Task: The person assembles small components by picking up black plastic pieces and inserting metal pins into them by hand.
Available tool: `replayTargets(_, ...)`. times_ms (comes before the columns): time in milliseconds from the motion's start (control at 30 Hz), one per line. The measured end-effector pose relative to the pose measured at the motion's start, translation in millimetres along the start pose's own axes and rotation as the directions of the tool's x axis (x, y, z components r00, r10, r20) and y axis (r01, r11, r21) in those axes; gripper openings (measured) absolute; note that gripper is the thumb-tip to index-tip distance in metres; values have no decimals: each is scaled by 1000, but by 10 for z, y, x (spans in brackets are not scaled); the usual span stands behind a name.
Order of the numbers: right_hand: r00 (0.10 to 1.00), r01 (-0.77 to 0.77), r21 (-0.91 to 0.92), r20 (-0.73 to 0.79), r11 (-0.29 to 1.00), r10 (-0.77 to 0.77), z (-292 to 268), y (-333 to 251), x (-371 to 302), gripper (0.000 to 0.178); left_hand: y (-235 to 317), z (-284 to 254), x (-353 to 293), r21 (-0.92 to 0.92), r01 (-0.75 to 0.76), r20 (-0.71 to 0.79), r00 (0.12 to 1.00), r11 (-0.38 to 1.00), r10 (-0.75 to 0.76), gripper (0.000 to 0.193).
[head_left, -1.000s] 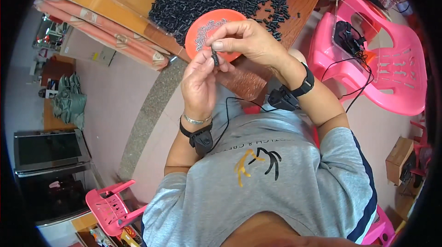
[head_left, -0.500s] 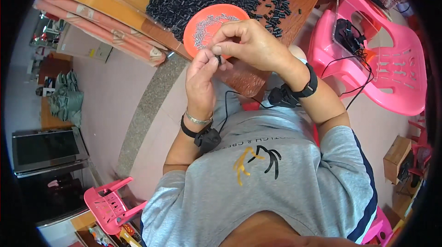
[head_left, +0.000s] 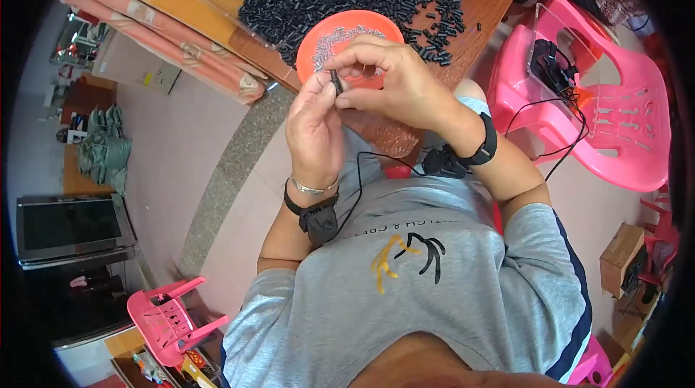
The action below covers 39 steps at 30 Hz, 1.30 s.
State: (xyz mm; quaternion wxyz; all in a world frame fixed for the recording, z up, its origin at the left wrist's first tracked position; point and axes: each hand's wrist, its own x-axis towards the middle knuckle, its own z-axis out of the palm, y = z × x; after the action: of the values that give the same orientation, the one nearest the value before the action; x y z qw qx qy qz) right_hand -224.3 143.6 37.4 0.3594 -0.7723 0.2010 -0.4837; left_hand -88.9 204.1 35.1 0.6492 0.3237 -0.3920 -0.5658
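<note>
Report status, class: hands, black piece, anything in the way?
Left fingers pinching black piece; right fingers on it too. Orange bowl beyond, partly hidden. No obstruction seen at the piece.

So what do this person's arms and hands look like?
The gloveless left hand has a silvery wrist bracelet and boxy black strapped device; the gloveless right hand has a black wrist strap with a dark device. A thin black cable runs between the devices. Grey fabric sleeves are short.
</note>
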Motion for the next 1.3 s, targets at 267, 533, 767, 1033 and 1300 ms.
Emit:
replayTargets(267,976,193,-253,-50,948,-212,98,-11,-13,23,-36,-162,-20,-42,46,71,997,998,-43,22)
replayTargets(533,953,263,-314,-59,912,-296,162,52,-40,20,-97,-168,-9,-101,33,0,999,994,-33,23)
replayTargets(767,948,278,-345,-53,896,-315,232,115,-83,21,-123,-216,-16,-120,-8,45,999,993,14,25)
replayTargets(1033,990,138,-301,29,943,-136,84,72,-18,27,-144,-327,-14,-128,108,15,994,986,-107,18)
replayTargets(1300,916,151,-740,-145,656,-374,-985,395,1112,23,-94,-503,80,-91,116,-7,993,989,-117,17)
